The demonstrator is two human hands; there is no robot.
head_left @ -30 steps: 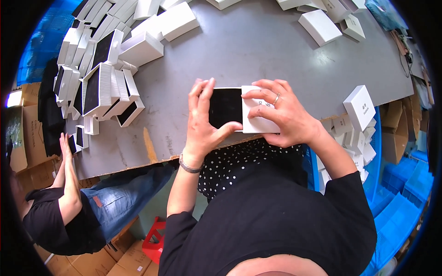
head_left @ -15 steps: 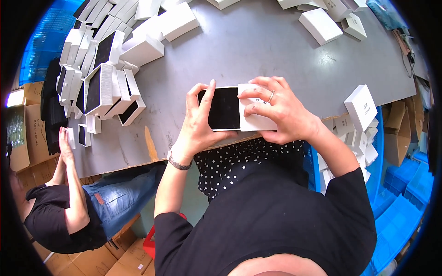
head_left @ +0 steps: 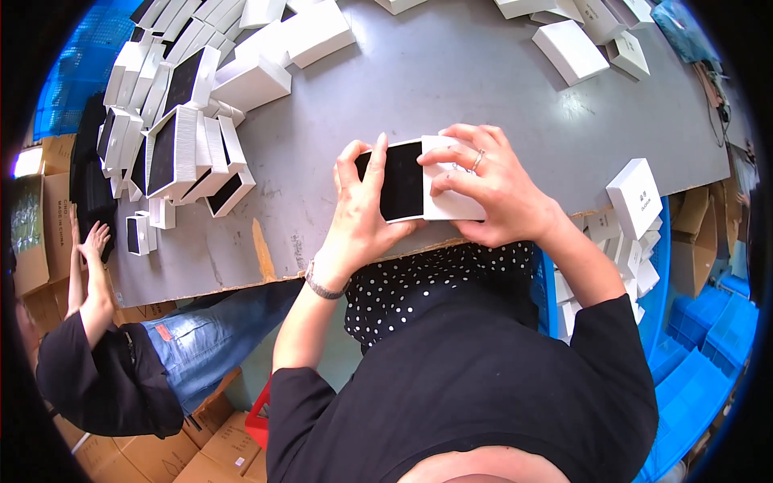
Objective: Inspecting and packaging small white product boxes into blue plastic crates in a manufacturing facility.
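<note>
Head camera: over the near side of the grey table (head_left: 322,105) we are clamping a black-faced tray (head_left: 403,181) with left hand (head_left: 356,211) and its white cover (head_left: 444,208) with right hand (head_left: 506,197), these parts probably being light, stiff card, needing gentle hold along the long edges.

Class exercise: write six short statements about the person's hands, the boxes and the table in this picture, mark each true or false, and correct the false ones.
1. The left hand and right hand both hold one white box. True.
2. A ring is on the left hand. False: the ring is on the right hand.
3. A metal band circles the left wrist. True.
4. The white box shows no black surface. False: a black surface shows between the hands.
5. The table is bright red. False: the table is grey.
6. White boxes are heaped on the table's left side. True.
</note>
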